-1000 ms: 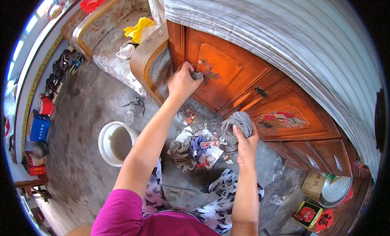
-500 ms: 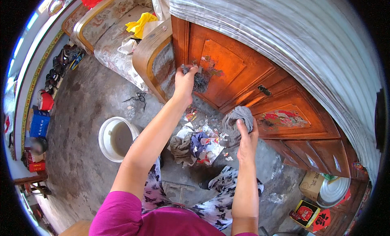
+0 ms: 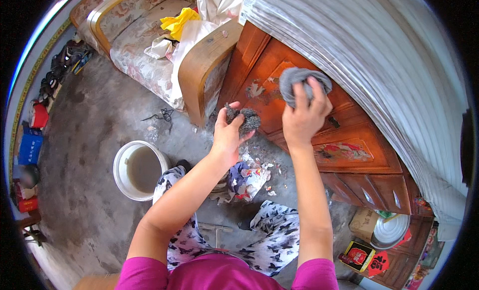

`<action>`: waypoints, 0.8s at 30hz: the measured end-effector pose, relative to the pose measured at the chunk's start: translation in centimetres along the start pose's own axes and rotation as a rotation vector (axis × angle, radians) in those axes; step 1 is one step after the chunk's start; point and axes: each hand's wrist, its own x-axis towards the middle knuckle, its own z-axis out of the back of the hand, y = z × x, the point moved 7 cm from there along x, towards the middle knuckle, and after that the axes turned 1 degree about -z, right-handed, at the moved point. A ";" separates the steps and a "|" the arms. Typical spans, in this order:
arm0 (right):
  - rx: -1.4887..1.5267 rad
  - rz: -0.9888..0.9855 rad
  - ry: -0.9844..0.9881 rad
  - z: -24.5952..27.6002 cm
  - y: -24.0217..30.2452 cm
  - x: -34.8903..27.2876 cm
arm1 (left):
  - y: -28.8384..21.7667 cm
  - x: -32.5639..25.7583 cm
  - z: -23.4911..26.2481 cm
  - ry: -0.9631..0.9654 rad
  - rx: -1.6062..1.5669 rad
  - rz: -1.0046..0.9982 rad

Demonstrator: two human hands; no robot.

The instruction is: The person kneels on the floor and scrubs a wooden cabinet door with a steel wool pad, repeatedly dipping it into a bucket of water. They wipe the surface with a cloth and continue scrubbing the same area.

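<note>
My left hand [image 3: 227,139] is closed round a dark grey steel wool scourer [image 3: 250,120], held just off the lower left of the reddish-brown wooden cabinet [image 3: 359,133]. In my right hand [image 3: 305,123] a bunched grey rag [image 3: 322,82] is gripped, up against or just over the upper door panel; whether it touches the wood I cannot tell. Torn remnants of a coloured paper picture [image 3: 347,151] stick to the lower panel. Pale scraped patches mark the upper one, partly covered by the rag and hand.
A white bucket [image 3: 119,174] of murky water stands on the floor to the left. Between my feet lie paper scraps [image 3: 258,181] and a purple cloth [image 3: 237,175]. A floral sofa with a wooden arm [image 3: 199,70] adjoins the cabinet. A pale curtain [image 3: 379,45] covers the cabinet's top.
My right hand has moved the rag from beside the lower panel up to the upper panel. My left hand has drawn the scourer back from the door, toward me. The view has shifted slightly.
</note>
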 end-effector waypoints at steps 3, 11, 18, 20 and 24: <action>-0.083 0.139 0.010 -8.0 6.6 -0.4 | -2.9 3.7 4.2 -0.051 -0.096 -0.030; 0.128 -0.183 0.807 -24.6 13.9 -16.3 | -8.2 7.3 10.2 -0.069 -0.118 -0.080; 0.029 0.099 0.003 -14.4 14.1 -1.8 | -10.6 10.6 12.7 -0.186 -0.113 -0.105; -0.036 0.051 -0.172 -13.4 13.3 1.8 | -10.0 11.2 12.6 -0.142 -0.105 -0.054; -0.071 0.196 0.014 -20.7 14.8 -3.7 | -10.1 10.8 12.6 -0.085 -0.112 -0.033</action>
